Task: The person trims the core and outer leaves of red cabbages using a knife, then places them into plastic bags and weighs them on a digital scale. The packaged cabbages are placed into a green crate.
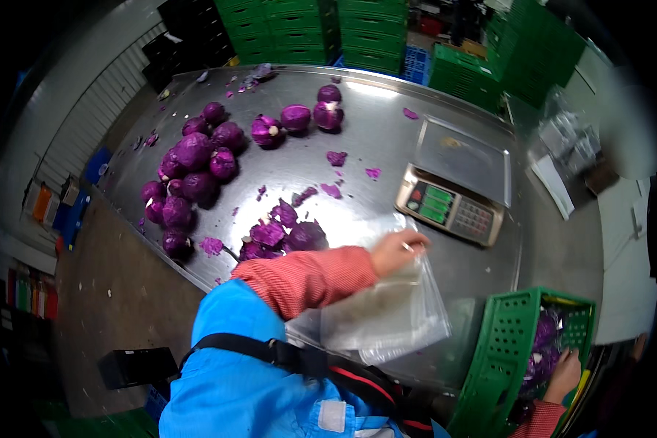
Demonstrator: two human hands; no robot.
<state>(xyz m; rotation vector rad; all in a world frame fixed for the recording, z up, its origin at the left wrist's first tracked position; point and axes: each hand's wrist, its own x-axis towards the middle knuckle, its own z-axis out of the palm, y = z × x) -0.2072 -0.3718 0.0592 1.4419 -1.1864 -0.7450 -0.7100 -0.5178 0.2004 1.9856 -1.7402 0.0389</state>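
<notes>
My left hand (401,251), slightly blurred, reaches across my front with its fingers curled onto a clear plastic bag (386,317). More clear bags lie flat beneath it at the near table edge. To the right, my right hand (565,375) is down inside a green plastic crate (506,334). It touches red cabbages in clear wrapping (542,356); whether its fingers grip one is unclear. Beyond my left forearm lies a trimmed red cabbage (306,236) among loose purple leaves (267,234), partly hidden by the sleeve.
A digital scale (451,205) with a metal platform (465,150) stands on the steel table (301,186). Several red cabbages (194,150) are heaped at left, with more (295,117) further back. Green crates (284,33) are stacked behind. Crumpled clear plastic (564,134) lies at right.
</notes>
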